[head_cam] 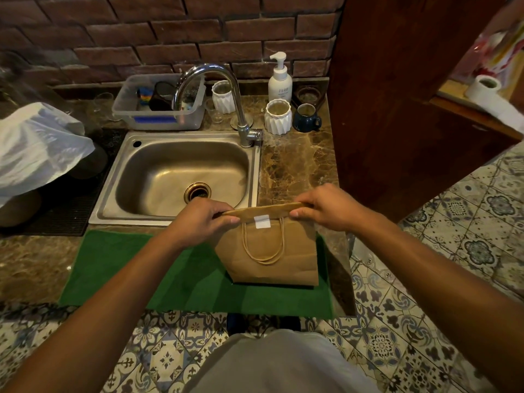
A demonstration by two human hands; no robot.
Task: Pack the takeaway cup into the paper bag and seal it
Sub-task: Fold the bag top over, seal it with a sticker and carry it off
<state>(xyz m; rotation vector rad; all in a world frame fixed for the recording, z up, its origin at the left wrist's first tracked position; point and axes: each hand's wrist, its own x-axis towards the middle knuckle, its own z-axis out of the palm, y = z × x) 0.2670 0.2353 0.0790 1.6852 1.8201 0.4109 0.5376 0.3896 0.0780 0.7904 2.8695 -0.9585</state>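
Brown marbled tabletop (pixel 295 163) runs along a red brick wall (pixel 170 32), with patterned blue-and-cream floor tiles (pixel 465 251) below and to the right. Steel sink (pixel 181 177) is set into the tabletop; curved chrome tap (pixel 215 89) stands at its back right corner. Behind the sink: clear plastic tub (pixel 158 103) with small items, two white ribbed pots (pixel 278 116), a white pump bottle (pixel 280 79) and a dark blue mug (pixel 306 117). White plastic bag (pixel 37 146) lies at far left on a black mat (pixel 71 199). Dark wooden panel (pixel 397 95) rises at right; a paper roll (pixel 485 89) sits on a shelf beyond it.

Green mat (pixel 136 270) covers the front edge of the tabletop. Paper bag (pixel 269 251) stands upright on the right part of this mat, in front of the sink's right front corner. Its top is folded over flat; a white sticker (pixel 261 221) sits at the middle of the fold, above the twine handles (pixel 263 245) lying against the front face.

Left hand (pixel 204 219) pinches the left end of the fold, fingers (pixel 224 209) curled over the far side, thumb on the near side. Right hand (pixel 329 208) pinches the right end likewise, fingers closed on the paper. Takeaway cup is not visible; probably inside the closed bag, cannot confirm.
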